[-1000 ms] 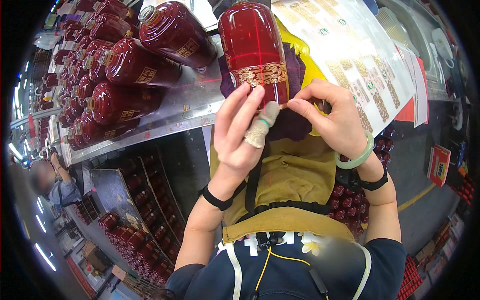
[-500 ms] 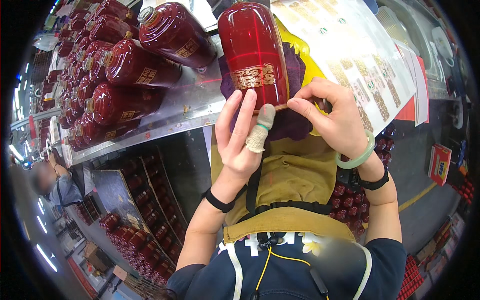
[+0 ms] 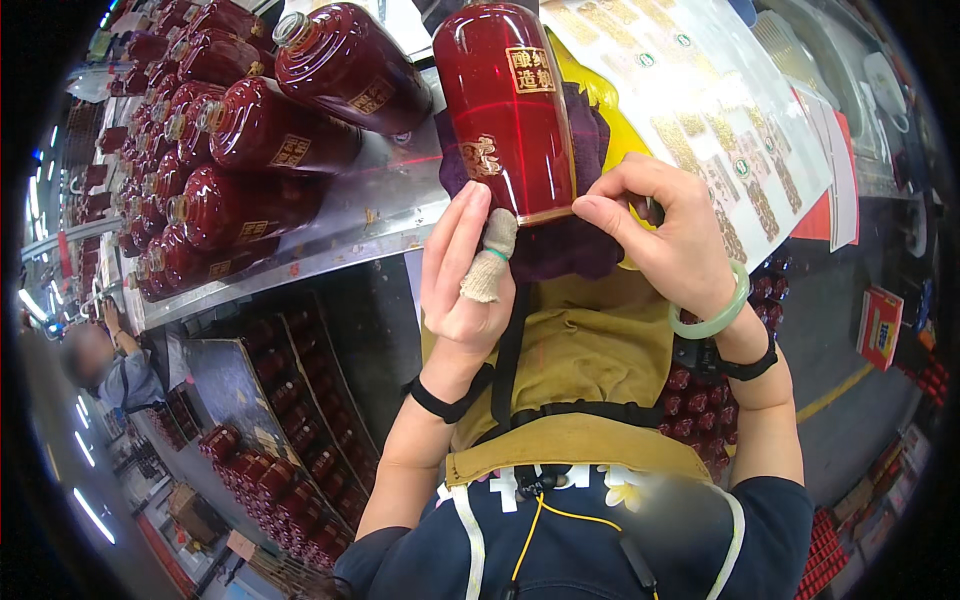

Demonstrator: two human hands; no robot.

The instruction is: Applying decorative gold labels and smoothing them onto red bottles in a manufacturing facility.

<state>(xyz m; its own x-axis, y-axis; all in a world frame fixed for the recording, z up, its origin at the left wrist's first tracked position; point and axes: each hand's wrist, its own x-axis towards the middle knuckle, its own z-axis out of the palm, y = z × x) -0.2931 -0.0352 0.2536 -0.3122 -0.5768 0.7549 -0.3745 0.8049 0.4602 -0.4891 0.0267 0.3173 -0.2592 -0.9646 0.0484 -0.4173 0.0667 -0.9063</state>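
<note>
A dark red glass bottle [image 3: 505, 130] lies on its side on a purple cloth [image 3: 590, 245], its base toward me. Gold decorations show on its upper right and lower left. My left hand [image 3: 462, 280] rests its outstretched fingertips against the lower left of the bottle. One digit wears a grey fabric finger cover [image 3: 490, 255]. At the base's right corner, my right hand [image 3: 672, 225] has its thumb and forefinger nearly together, touching the bottle's edge. Something dark, only partly visible, sits inside its curled fingers; its kind cannot be made out.
Several red bottles [image 3: 260, 130] stand crowded on the metal table [image 3: 400, 205] to the left. White sheets of gold stickers [image 3: 700, 110] lie at the right over a yellow sheet [image 3: 585, 75]. More bottles fill racks [image 3: 290, 400] below left. A person [image 3: 120, 365] is at far left.
The bottle has rolled to the left: its lower gold decoration has shifted left and a square gold label has come into view. My left hand moved left with it; the right stayed put.
</note>
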